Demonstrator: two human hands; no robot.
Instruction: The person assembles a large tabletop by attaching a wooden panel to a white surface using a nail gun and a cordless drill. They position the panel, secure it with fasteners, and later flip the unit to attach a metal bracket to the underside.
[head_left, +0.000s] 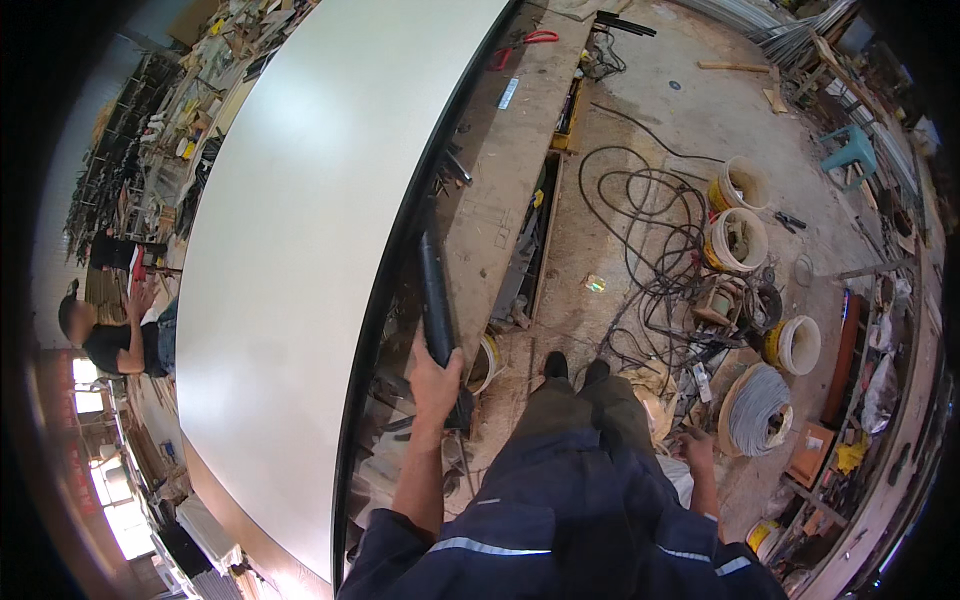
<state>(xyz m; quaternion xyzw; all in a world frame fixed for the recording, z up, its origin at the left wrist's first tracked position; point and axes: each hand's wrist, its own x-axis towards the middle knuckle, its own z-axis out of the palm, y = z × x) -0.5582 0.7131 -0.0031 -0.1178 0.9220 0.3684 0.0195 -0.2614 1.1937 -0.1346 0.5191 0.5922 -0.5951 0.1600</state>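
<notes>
One left hand (436, 385) grips a long black cylindrical tool (434, 300) beside a glossy white, black-edged panel (290, 220); from where I stand, the right hand's (697, 448) grip cannot be told. Steady support along the barrel would likely serve best, sparing the panel's face. Past the worn brown workbench (485, 230), tangled black cable (648, 305) and round white buckets (800, 345) crowd the grey concrete floor (690, 115).

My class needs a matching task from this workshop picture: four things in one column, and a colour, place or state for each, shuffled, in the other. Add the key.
Things
1. Black tube-shaped tool
2. Stool
3. Large panel
4. Cable

Descriptions
A. White
B. Loosely tangled on the floor
C. Held in the person's left hand
D. Blue-green

Pairs: 1-C, 2-D, 3-A, 4-B
</notes>
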